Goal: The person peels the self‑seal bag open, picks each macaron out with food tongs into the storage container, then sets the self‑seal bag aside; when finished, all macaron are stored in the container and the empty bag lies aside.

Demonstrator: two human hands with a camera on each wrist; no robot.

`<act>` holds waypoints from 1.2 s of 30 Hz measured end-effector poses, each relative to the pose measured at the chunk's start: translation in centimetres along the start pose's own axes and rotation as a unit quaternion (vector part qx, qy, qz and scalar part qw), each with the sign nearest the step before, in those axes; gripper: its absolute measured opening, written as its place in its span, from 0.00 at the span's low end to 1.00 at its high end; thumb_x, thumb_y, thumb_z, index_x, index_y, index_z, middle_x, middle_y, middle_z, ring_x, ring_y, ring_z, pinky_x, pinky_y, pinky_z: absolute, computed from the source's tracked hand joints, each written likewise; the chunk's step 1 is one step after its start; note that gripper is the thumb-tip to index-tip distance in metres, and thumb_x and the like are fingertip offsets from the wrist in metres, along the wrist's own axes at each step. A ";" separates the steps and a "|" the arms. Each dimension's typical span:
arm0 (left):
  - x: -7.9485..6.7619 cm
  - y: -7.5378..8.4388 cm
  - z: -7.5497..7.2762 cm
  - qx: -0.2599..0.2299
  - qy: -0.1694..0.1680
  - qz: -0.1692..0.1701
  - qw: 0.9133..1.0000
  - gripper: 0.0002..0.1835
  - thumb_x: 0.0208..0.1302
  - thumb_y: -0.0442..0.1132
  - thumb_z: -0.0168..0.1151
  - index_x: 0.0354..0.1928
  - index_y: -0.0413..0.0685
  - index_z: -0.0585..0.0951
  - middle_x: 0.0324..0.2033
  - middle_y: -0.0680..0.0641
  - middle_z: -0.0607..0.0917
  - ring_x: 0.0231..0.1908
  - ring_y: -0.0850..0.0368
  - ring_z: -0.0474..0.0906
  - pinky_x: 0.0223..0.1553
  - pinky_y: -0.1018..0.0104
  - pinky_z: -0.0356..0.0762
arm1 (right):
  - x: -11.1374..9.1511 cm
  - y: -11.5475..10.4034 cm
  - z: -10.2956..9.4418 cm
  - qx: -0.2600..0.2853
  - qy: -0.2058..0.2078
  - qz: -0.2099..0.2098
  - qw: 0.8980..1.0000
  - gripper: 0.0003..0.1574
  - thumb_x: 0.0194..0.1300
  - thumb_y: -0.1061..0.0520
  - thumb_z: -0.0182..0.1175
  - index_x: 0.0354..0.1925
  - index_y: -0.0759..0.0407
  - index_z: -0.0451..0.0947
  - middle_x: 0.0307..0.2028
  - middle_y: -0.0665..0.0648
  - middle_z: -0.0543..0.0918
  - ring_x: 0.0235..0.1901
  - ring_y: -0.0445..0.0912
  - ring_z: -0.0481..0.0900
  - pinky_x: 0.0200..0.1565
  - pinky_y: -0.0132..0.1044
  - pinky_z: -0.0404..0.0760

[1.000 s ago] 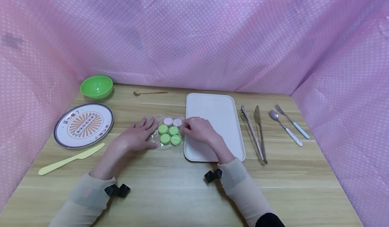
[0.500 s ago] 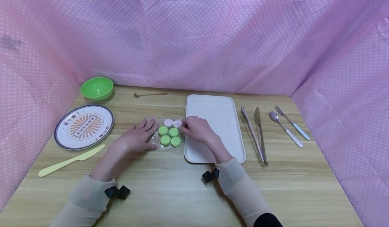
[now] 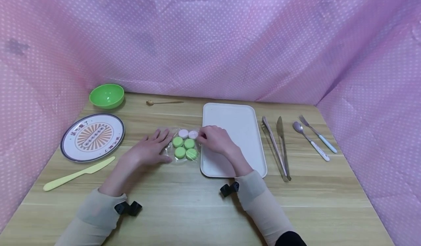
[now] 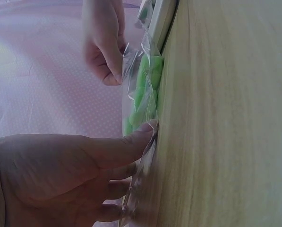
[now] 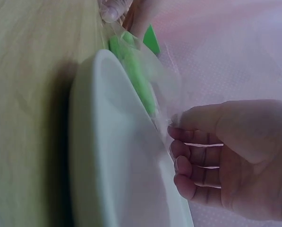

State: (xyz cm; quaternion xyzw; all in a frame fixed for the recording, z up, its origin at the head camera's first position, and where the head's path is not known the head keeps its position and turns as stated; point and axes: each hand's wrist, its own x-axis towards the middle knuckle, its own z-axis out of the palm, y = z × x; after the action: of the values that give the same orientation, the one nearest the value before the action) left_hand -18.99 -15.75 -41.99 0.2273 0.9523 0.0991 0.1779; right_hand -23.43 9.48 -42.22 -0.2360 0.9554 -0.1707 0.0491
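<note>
A clear plastic bag [image 3: 169, 151] holding several green and pale pink round macaron-like pieces [image 3: 179, 152] lies at the middle of the wooden table. My left hand [image 3: 148, 151] rests on its left edge with fingers spread; in the left wrist view, the thumb presses the plastic film. At the far right corner of the bag, my right hand [image 3: 215, 140] pinches the film between thumb and index finger, as the right wrist view [image 5: 244, 151] shows. That hand is above the left side of a white rectangular tray [image 3: 230, 118]. The film is lifted there.
Left of the bag are a green bowl [image 3: 107, 96], a patterned plate [image 3: 69, 143] and a pale yellow knife [image 3: 79, 173]. A thin stick [image 3: 164, 102] lies behind. Right of the tray lie tongs [image 3: 274, 147], a metal knife [image 3: 283, 147], a spoon [image 3: 310, 141] and a fork [image 3: 318, 134].
Both hands keep their places on the bag. Only the head view has shifted slightly.
</note>
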 end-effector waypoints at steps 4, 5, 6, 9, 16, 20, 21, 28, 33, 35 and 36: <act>-0.1 0.1 -0.1 0.000 -0.001 0.000 1.000 0.46 0.61 0.61 0.56 0.73 0.46 0.50 0.74 0.39 0.45 0.72 0.32 0.40 0.66 0.29 0.44 | -0.5 0.5 -0.4 0.008 -0.001 0.011 1.000 0.12 0.62 0.49 0.55 0.22 0.45 0.75 0.20 0.45 0.75 0.23 0.40 0.71 0.24 0.33 0.68; -0.1 0.1 -0.1 -0.001 -0.001 0.000 1.000 0.46 0.61 0.61 0.56 0.73 0.46 0.50 0.74 0.39 0.45 0.72 0.32 0.40 0.66 0.29 0.44 | -0.7 0.7 -0.5 0.009 -0.002 0.015 1.000 0.11 0.62 0.50 0.55 0.23 0.45 0.76 0.21 0.45 0.76 0.23 0.40 0.71 0.25 0.33 0.68; 0.0 0.1 -0.2 -0.002 -0.001 -0.001 1.000 0.46 0.60 0.61 0.56 0.73 0.46 0.50 0.74 0.39 0.45 0.72 0.32 0.39 0.66 0.29 0.44 | -0.9 1.0 -0.6 0.010 -0.002 0.019 1.000 0.11 0.62 0.50 0.55 0.24 0.45 0.77 0.22 0.45 0.76 0.24 0.40 0.72 0.25 0.33 0.69; 0.0 0.1 -0.3 -0.006 0.001 -0.003 1.000 0.46 0.60 0.61 0.57 0.73 0.47 0.50 0.74 0.40 0.45 0.72 0.33 0.39 0.67 0.30 0.44 | -1.7 1.9 -0.8 0.013 -0.004 0.031 0.999 0.10 0.62 0.51 0.55 0.25 0.45 0.78 0.23 0.45 0.77 0.24 0.40 0.72 0.26 0.33 0.70; 0.2 -0.3 -0.2 -0.007 0.015 -0.006 1.000 0.45 0.60 0.62 0.56 0.72 0.48 0.53 0.74 0.40 0.48 0.72 0.34 0.41 0.67 0.31 0.45 | -4.5 5.2 -2.5 0.017 0.025 0.051 0.998 0.08 0.63 0.53 0.55 0.30 0.47 0.81 0.27 0.46 0.81 0.28 0.41 0.76 0.32 0.36 0.74; 0.5 -0.2 -0.1 -0.002 0.033 -0.005 0.999 0.43 0.60 0.61 0.57 0.72 0.48 0.56 0.73 0.40 0.52 0.71 0.33 0.44 0.67 0.31 0.45 | -7.1 8.0 -4.2 0.013 0.079 0.057 0.995 0.07 0.64 0.53 0.57 0.37 0.51 0.81 0.34 0.50 0.84 0.34 0.43 0.80 0.38 0.39 0.80; 0.5 -0.1 -0.1 -0.001 0.038 -0.005 0.999 0.43 0.60 0.61 0.57 0.71 0.49 0.57 0.73 0.40 0.53 0.71 0.33 0.45 0.67 0.32 0.45 | -7.8 8.7 -4.6 0.010 0.097 0.057 0.994 0.08 0.64 0.53 0.58 0.39 0.52 0.81 0.35 0.51 0.84 0.35 0.44 0.81 0.39 0.40 0.81; 1.0 0.1 0.1 0.009 0.078 0.013 0.997 0.39 0.59 0.58 0.60 0.69 0.49 0.64 0.70 0.38 0.61 0.71 0.33 0.49 0.67 0.32 0.48 | -12.1 13.2 -6.0 0.019 0.203 0.075 0.976 0.16 0.60 0.58 0.61 0.47 0.60 0.78 0.44 0.63 0.79 0.43 0.56 0.76 0.44 0.50 0.75; 1.1 0.0 0.5 0.016 0.098 0.033 0.995 0.38 0.58 0.56 0.61 0.68 0.48 0.64 0.70 0.39 0.60 0.70 0.35 0.52 0.67 0.34 0.51 | -14.0 15.1 -6.5 0.010 0.205 0.127 0.971 0.31 0.59 0.53 0.64 0.59 0.61 0.71 0.54 0.68 0.71 0.53 0.61 0.68 0.48 0.59 0.71; 1.1 0.1 0.6 0.007 0.100 0.037 0.994 0.38 0.58 0.54 0.62 0.67 0.46 0.64 0.70 0.40 0.60 0.70 0.37 0.53 0.68 0.36 0.51 | -14.3 15.5 -6.7 0.004 0.190 0.140 0.972 0.36 0.59 0.50 0.64 0.62 0.60 0.67 0.57 0.69 0.68 0.55 0.63 0.68 0.48 0.60 0.71; 1.1 0.1 0.6 0.002 0.101 0.037 0.994 0.38 0.58 0.54 0.62 0.67 0.46 0.65 0.70 0.40 0.60 0.71 0.38 0.53 0.68 0.37 0.51 | -14.4 15.7 -6.7 -0.001 0.179 0.146 0.973 0.39 0.59 0.48 0.63 0.64 0.60 0.64 0.59 0.70 0.67 0.55 0.64 0.68 0.48 0.61 0.71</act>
State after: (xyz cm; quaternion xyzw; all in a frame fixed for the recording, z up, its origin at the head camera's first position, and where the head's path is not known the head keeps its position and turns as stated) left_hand -19.56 -15.08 -42.86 0.2516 0.9565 0.1264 0.0766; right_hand -18.66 31.28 -41.20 -0.0600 0.9730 -0.2001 -0.0982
